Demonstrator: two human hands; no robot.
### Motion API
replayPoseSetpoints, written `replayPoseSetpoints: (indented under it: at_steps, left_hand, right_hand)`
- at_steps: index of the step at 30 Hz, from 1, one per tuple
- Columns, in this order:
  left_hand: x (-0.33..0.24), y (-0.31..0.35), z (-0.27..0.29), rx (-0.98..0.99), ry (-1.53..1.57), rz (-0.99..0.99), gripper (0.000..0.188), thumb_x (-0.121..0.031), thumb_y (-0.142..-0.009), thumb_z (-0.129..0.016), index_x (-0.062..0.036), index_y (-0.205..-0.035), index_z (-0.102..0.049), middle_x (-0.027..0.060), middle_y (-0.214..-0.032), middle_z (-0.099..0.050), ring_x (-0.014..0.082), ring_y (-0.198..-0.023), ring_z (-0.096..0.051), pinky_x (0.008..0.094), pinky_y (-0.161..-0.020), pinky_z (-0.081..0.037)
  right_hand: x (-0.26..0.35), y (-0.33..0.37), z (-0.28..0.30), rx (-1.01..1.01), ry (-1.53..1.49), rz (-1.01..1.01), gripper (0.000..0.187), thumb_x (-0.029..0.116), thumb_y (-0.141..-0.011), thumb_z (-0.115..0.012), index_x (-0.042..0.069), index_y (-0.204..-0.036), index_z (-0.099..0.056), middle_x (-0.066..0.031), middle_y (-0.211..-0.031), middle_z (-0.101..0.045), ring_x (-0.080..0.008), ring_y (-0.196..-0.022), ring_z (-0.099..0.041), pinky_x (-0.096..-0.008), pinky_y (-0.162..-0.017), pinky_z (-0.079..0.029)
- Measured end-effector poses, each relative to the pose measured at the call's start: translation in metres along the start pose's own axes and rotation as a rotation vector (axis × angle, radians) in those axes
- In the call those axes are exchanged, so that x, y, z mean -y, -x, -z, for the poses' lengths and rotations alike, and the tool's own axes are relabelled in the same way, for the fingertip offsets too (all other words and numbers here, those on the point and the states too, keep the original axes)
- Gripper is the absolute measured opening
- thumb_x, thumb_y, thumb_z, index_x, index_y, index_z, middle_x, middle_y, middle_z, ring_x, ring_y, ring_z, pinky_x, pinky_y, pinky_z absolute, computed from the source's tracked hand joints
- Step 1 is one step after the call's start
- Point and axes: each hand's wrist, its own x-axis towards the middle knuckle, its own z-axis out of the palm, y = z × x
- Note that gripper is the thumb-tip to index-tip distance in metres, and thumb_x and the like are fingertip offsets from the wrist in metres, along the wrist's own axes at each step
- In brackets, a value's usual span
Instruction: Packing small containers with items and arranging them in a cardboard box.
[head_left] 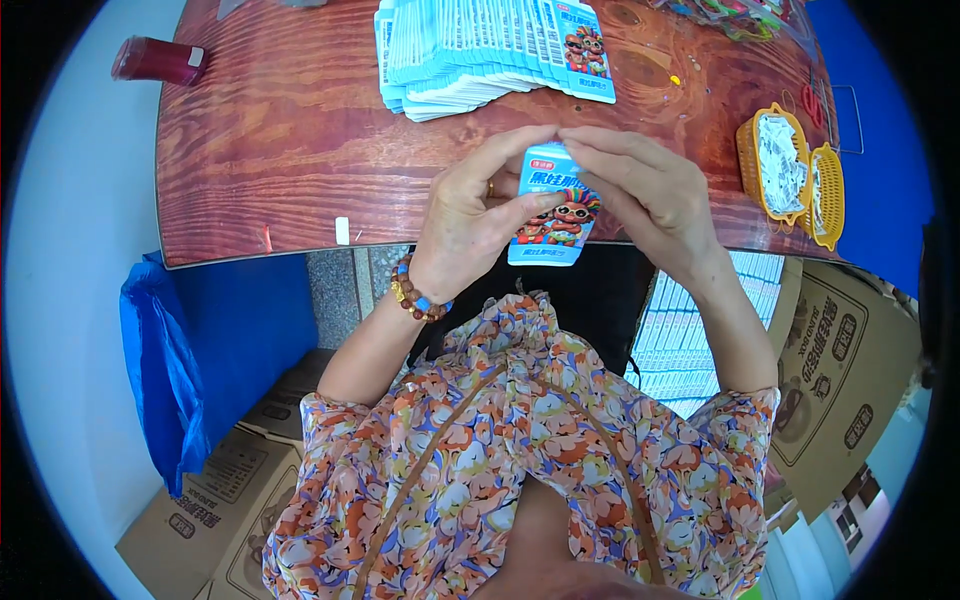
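Over the table's near edge, my left hand (462, 215) grips a small light-blue carton (545, 242) printed with cartoon figures. Its thumb lies across the front face, and its other fingers are mostly behind the carton. My right hand (655, 190) bends over the carton's top right corner, fingers pressed together against the upper edge; its thumb is hidden. Beyond both hands, a fanned stack of flat light-blue cartons (470, 55) with the same print lies on the reddish wooden table (290, 130).
Two yellow baskets (746, 150) with white slips sit at the right, by red-handled scissors (812, 104). A dark red jar (160, 62) lies far left. Blue-white cartons (705, 325) fill a cardboard box (835, 375) below right. A blue bag (150, 370) hangs lower left.
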Motion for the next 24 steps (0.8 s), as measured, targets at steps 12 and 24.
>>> replayPoseSetpoints:
  at_steps: [12,24]
  left_hand:
    - [-0.004,0.001,0.006,0.064,0.049,0.063,0.043,0.002,-0.085,-0.070,-0.0048,-0.125,-0.057,0.0061,-0.100,-0.068,0.0095,-0.085,-0.068,0.0240,-0.072,-0.056]
    - [-0.031,-0.008,0.025,0.026,0.381,0.099,0.069,-0.003,-0.092,-0.063,-0.0047,-0.150,-0.026,0.0144,-0.121,-0.059,0.0207,-0.101,-0.065,0.0290,-0.081,-0.055]
  right_hand:
    - [-0.026,0.005,0.003,0.049,-0.297,-0.025,0.026,-0.003,-0.083,-0.069,0.000,-0.109,-0.069,-0.0103,-0.109,-0.066,-0.0169,-0.100,-0.064,-0.0265,-0.080,-0.053]
    - [-0.016,-0.022,0.014,-0.102,-0.896,-0.601,0.021,0.005,-0.093,-0.061,-0.002,-0.112,-0.065,-0.0090,-0.110,-0.067,-0.0145,-0.100,-0.064,-0.0289,-0.084,-0.053]
